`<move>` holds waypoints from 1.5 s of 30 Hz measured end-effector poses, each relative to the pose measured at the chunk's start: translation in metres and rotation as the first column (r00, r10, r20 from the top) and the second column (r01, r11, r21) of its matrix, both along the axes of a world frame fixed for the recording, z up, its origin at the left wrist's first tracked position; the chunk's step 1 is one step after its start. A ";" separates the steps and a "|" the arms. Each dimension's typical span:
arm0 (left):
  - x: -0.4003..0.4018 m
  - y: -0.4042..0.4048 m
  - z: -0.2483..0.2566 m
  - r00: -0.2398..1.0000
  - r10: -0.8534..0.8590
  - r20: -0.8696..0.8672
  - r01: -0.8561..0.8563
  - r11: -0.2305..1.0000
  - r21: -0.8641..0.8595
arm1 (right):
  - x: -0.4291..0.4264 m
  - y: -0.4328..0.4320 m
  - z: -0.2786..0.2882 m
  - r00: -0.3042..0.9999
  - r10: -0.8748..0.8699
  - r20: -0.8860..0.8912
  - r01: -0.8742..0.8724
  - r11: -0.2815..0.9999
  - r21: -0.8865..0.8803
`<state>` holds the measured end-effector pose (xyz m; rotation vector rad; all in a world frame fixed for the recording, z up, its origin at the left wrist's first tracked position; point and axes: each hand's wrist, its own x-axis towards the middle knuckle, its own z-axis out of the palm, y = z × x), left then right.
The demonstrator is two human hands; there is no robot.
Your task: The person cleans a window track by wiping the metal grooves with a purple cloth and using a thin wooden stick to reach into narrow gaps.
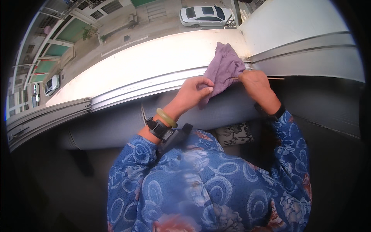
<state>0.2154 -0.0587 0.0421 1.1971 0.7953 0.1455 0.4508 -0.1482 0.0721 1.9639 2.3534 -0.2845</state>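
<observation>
A purple cloth (pixel 221 68) hangs between my two hands, over the metal window track (pixel 145 82). My left hand (pixel 197 91) pinches the cloth's lower left edge between thumb and fingers. On that wrist are a pale green bangle and a black strapped device. My right hand (pixel 255 84) is closed on a thin wooden stick (pixel 276 78) and seems to grip the cloth's right edge too. The stick's tip shows against the cloth at the left of this hand, and its other end sticks out to the right.
Beyond the track lies a bright outer ledge (pixel 174 52), with a street and a white car (pixel 205 16) far below. A white wall (pixel 295 29) rises at the right. A grey padded surface (pixel 203 113) runs below the track, near a patterned cushion (pixel 234 134).
</observation>
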 end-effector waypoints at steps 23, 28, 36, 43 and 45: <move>-0.116 0.007 -0.015 0.858 0.496 -0.134 -0.102 0.420 0.902 | -0.190 0.116 0.004 0.857 0.340 -0.386 -0.375 0.927 -0.017; -0.123 0.018 -0.019 0.799 0.592 -0.105 -0.298 0.541 0.787 | -0.184 0.125 -0.016 0.814 0.012 -0.581 -0.186 0.953 -0.241; -0.119 0.103 0.087 0.816 0.460 0.351 -0.573 0.725 0.382 | -0.160 0.187 0.034 0.234 -0.213 -0.949 -0.017 0.975 -0.223; -0.134 0.218 0.160 0.842 0.264 0.471 -0.522 0.619 0.586 | -0.129 0.241 0.068 0.457 -0.098 -0.884 0.307 0.950 0.054; -0.115 0.228 0.155 0.813 0.453 0.366 -0.572 0.738 0.357 | -0.129 0.240 0.058 0.446 -0.082 -0.891 0.305 0.950 0.065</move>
